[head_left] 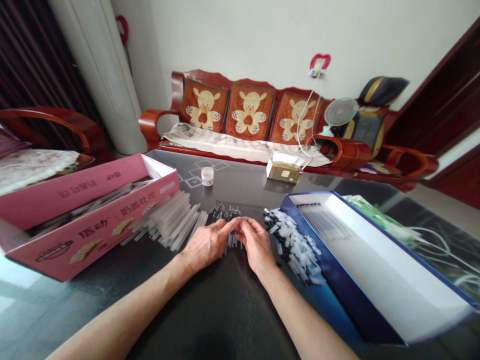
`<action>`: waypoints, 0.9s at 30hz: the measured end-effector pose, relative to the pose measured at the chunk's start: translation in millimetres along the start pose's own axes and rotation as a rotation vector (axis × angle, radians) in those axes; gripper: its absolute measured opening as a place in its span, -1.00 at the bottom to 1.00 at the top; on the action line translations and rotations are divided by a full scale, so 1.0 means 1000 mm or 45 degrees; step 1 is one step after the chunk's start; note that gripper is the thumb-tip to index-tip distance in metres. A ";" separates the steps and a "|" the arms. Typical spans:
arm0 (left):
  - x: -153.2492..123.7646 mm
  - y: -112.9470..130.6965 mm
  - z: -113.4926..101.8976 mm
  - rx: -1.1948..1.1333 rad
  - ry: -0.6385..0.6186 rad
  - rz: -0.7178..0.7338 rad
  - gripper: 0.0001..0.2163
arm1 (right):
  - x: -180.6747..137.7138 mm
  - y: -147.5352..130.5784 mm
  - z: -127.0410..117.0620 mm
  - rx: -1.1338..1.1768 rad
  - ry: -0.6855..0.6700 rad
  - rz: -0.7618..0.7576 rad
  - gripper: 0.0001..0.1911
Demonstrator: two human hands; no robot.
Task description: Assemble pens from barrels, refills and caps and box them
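The table (210, 310) bears dark rods (222, 213) beyond the left hand (206, 244).

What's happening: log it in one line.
left hand, right hand: fingertips close together at slim dark rods | frosted white tubes left | open blue cardboard box right

My left hand (206, 245) and right hand (258, 246) partly hide the black sticks (220, 212) (anything between them is unclear); the left edge crops the pink box (93, 237).
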State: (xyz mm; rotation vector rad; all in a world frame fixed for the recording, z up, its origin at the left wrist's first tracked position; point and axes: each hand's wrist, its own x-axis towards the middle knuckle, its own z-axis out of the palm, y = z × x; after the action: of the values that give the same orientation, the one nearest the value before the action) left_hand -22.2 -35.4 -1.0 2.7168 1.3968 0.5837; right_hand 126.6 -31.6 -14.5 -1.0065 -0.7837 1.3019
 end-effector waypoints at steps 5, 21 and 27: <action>0.000 -0.002 0.000 0.026 0.006 -0.002 -0.52 | 0.000 0.001 -0.001 -0.243 -0.093 -0.031 -0.69; -0.001 -0.005 0.000 0.009 0.032 -0.001 -0.62 | 0.021 -0.097 -0.088 -1.761 -0.465 -0.451 -0.84; -0.002 -0.003 -0.001 0.004 0.015 -0.019 -0.62 | 0.007 -0.077 -0.092 -1.956 -0.620 -0.653 -0.77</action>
State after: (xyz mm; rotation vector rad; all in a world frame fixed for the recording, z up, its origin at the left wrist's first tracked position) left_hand -26.1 -34.7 -1.0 2.7078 1.4204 0.5974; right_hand 241.4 -37.5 20.4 -1.4457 -2.3945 0.2806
